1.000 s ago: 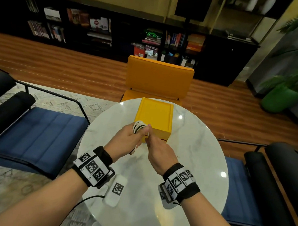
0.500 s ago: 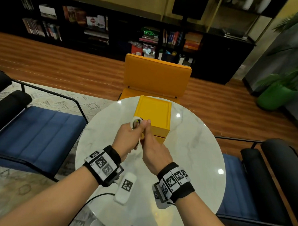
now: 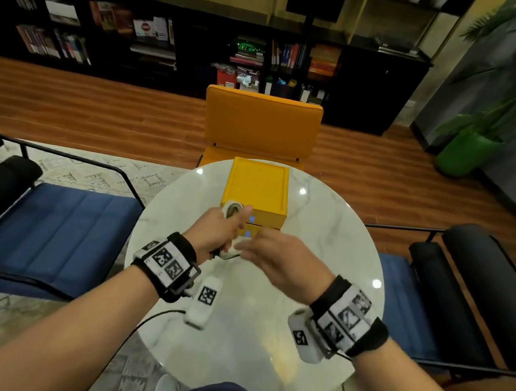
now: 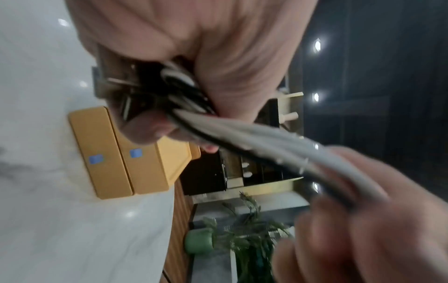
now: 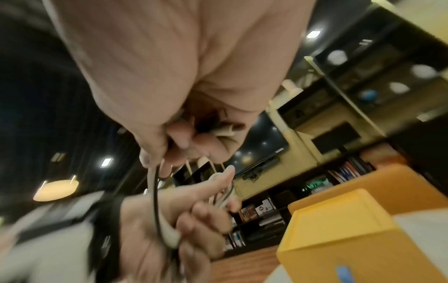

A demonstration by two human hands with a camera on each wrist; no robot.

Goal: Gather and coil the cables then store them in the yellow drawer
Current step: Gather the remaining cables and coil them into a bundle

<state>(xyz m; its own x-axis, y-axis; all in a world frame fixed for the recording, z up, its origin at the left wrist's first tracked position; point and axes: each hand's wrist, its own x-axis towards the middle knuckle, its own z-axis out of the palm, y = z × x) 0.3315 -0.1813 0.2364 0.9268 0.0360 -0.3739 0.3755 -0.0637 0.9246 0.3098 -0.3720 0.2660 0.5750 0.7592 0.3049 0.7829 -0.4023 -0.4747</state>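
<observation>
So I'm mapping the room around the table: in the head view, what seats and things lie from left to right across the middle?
Blue cushioned chair with black frame → round white marble table → yellow drawer box standing on it → second blue chair with black armrests → green plant pot.

head view downward, wrist views close-up

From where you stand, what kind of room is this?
Probably a home lounge or study: dark bookshelves full of books along the wall, a round marble table ringed by cushioned chairs, and a potted plant.
</observation>
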